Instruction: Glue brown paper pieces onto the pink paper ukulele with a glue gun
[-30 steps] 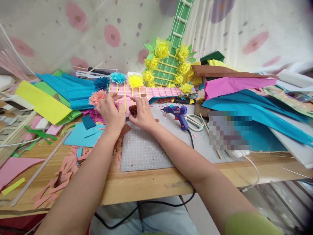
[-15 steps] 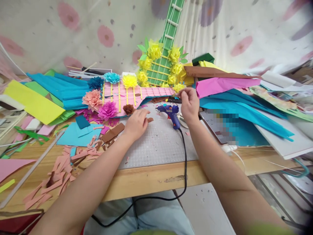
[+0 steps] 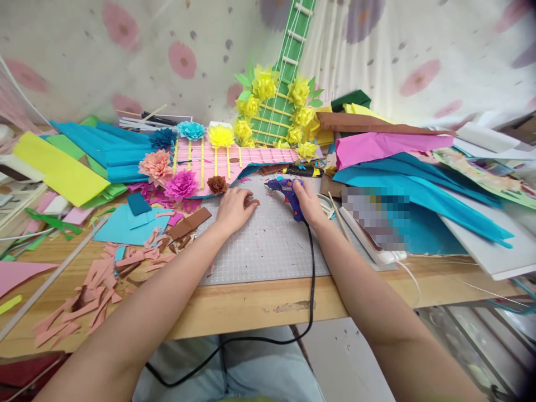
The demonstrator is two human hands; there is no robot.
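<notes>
My right hand (image 3: 309,202) is closed round the handle of a blue glue gun (image 3: 286,187), whose nozzle points left above the grey cutting mat (image 3: 268,251). A black cord runs down from its grip. My left hand (image 3: 235,209) rests on the mat's left part, fingers curled and pinching a small brown paper piece (image 3: 255,201). Just behind that hand lies a pink paper guitar (image 3: 196,162) with yellow strips, strings and paper flowers. The brown flower (image 3: 217,185) on its lower edge is closest to my left fingers.
A green paper guitar (image 3: 274,111) with yellow flowers leans at the back. Pink paper scraps (image 3: 94,290) litter the left side. Blue crepe paper (image 3: 410,178) and a phone (image 3: 364,231) with a white plug lie at right. The glue gun's cord hangs over the table edge.
My right hand has come down from above the glue gun and taken hold of its handle. My left hand has stayed nearly in place, its fingers now pinching the brown piece.
</notes>
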